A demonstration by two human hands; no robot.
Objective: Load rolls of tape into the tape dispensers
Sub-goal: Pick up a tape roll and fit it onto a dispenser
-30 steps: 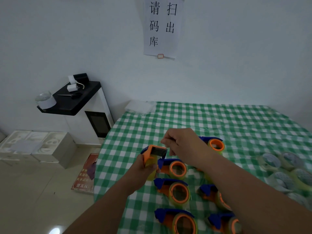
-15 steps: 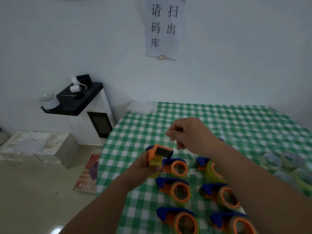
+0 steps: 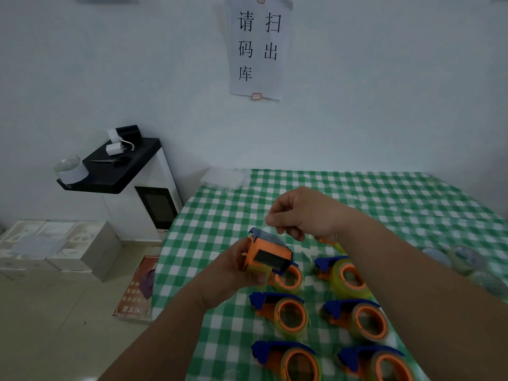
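While white boxes (image 3: pixel 55 246) sit on the floor at far left beside a white cabinet with a black top (image 3: pixel 115 169), the left hand (image 3: pixel 236 273) holds an orange and blue tape dispenser (image 3: pixel 270 254) above the green checked table (image 3: pixel 384 199). Its fingers curl round the dispenser's lower body from the left, the thumb against the near side, so the dispenser's top stands clear of them. Just right and slightly higher, the right hand (image 3: pixel 305 215) has its fingers pressed together in a pinch; what they pinch is too faint to tell. Below, six loaded dispensers (image 3: pixel 288 314) lie in two columns on the table. Loose tape rolls (image 3: pixel 467 259) rest at the far right edge.
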